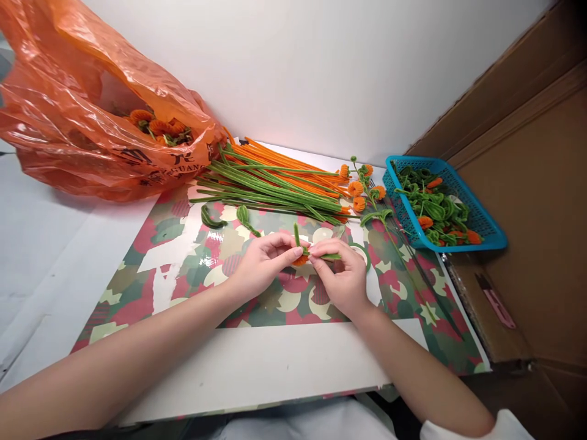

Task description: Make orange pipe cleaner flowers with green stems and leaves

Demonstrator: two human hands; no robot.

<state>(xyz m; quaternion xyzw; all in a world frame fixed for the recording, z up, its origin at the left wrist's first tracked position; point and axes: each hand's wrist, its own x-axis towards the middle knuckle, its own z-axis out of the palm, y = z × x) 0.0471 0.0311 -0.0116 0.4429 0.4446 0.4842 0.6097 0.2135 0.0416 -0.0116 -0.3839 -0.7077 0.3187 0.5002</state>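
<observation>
My left hand (260, 264) and my right hand (342, 276) meet over the patterned mat (174, 269), pinching a small orange pipe-cleaner flower (301, 260) between them. A green pipe-cleaner stem (296, 234) rises from it, and another green piece lies under my right fingers. Both hands grip the same piece, fingertips almost touching.
A pile of green and orange pipe cleaners (270, 180) lies behind the hands, with finished orange flowers (360, 189) beside it. At the right sits a blue basket (490, 235) of green and orange pieces. An orange plastic bag (87, 104) stands back left. Cardboard (527, 183) walls the right side.
</observation>
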